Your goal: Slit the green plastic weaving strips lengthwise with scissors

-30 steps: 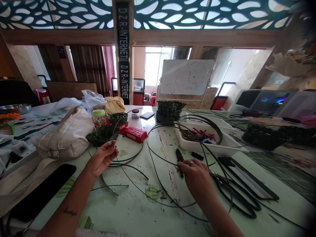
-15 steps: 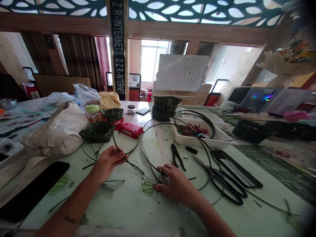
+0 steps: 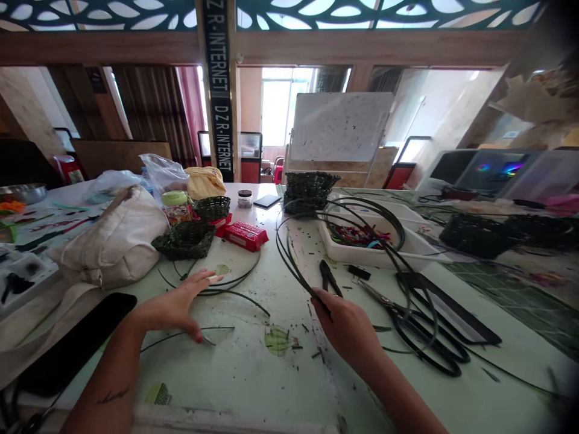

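My left hand (image 3: 181,304) is open above the pale green tabletop, fingers spread beside loose dark strands (image 3: 244,296) that lie on the table. My right hand (image 3: 341,319) is closed around several long dark green strands (image 3: 289,259), which loop up and over a white tray (image 3: 384,256). Just behind that hand lie black-handled pliers (image 3: 332,278), partly hidden by it. Large scissors (image 3: 407,319) rest to its right, with strands crossing over them. Short dark clippings are scattered between the hands.
Woven dark baskets (image 3: 185,240) stand behind my left hand near a red packet (image 3: 246,235). A stack of baskets (image 3: 309,191) is at the back centre. A beige bag (image 3: 117,241) and black phone (image 3: 81,340) lie left; a black-framed tray (image 3: 452,310) lies right.
My left hand has let go of its strands, which now lie on the table, and opened. My right hand has moved right and slightly up, now closed around the looped strands.
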A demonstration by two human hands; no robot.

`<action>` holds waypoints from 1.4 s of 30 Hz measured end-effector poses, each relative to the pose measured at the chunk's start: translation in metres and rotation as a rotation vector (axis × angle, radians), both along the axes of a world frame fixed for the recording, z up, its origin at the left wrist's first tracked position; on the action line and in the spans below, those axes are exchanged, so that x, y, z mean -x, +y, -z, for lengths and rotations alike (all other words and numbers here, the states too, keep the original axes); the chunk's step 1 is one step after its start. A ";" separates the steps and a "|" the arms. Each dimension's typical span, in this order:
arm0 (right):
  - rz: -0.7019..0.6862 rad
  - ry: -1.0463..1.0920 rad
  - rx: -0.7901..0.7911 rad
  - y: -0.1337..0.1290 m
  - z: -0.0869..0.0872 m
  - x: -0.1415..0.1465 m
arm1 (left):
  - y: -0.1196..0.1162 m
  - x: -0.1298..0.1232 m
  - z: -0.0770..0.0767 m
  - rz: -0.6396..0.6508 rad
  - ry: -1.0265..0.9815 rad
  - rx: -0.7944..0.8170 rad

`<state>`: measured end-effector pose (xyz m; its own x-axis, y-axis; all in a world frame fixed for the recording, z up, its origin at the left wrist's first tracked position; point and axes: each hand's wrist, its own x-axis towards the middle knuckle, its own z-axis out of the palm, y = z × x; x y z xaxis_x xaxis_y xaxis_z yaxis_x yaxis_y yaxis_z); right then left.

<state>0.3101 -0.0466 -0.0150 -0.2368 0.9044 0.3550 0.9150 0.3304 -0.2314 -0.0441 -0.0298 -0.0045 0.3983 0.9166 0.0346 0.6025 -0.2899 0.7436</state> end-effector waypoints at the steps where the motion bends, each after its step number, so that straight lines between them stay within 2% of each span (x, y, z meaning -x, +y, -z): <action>1: -0.003 -0.003 -0.006 0.000 0.001 0.000 | 0.000 0.005 0.002 -0.018 0.010 0.011; 5: -0.008 -0.036 -0.008 0.000 0.005 0.004 | 0.004 0.006 0.008 -0.217 0.010 -0.002; 7: -0.004 -0.050 -0.019 0.000 0.006 0.006 | 0.007 0.001 0.009 -0.262 0.020 -0.054; 11: -0.030 -0.053 -0.036 -0.001 0.009 0.008 | 0.011 -0.014 0.011 -0.199 0.012 -0.160; 15: -0.042 -0.077 -0.034 -0.001 0.010 0.009 | 0.007 -0.032 0.013 -0.085 -0.003 -0.195; 17: -0.040 -0.082 -0.037 -0.001 0.011 0.009 | 0.003 -0.042 0.012 -0.026 0.033 -0.201; 19: -0.042 -0.070 -0.036 -0.001 0.011 0.009 | -0.001 -0.052 0.011 -0.022 0.106 -0.256; 21: -0.049 -0.050 -0.032 -0.001 0.011 0.009 | -0.003 -0.060 0.011 -0.085 0.228 -0.362; 25: -0.050 -0.038 -0.061 0.000 0.012 0.010 | -0.005 -0.070 0.012 -0.302 0.512 -0.626; 28: -0.047 -0.019 -0.116 0.000 0.012 0.009 | -0.007 -0.076 0.013 -0.419 0.633 -0.748; 31: -0.018 0.013 -0.203 -0.001 0.013 0.007 | -0.011 -0.083 0.012 -0.467 0.751 -0.675; 33: -0.006 0.038 -0.286 -0.001 0.013 0.006 | -0.015 -0.085 0.012 -0.402 0.768 -0.528; 35: -0.026 0.072 -0.364 -0.001 0.014 0.007 | -0.017 -0.085 0.011 -0.296 0.688 -0.388; 37: -0.061 0.102 -0.410 -0.002 0.015 0.008 | -0.017 -0.080 0.011 -0.264 0.586 -0.354; 40: -0.087 0.137 -0.417 -0.003 0.015 0.010 | -0.013 -0.067 0.010 -0.446 0.573 -0.479; 42: -0.089 0.219 -0.366 -0.004 0.014 0.010 | -0.008 -0.058 0.012 -0.545 0.628 -0.500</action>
<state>0.2999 -0.0504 -0.0291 -0.1919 0.6893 0.6986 0.8215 0.5023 -0.2698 0.0138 -0.0380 -0.0162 0.0025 0.9180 0.3966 0.9930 -0.0490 0.1070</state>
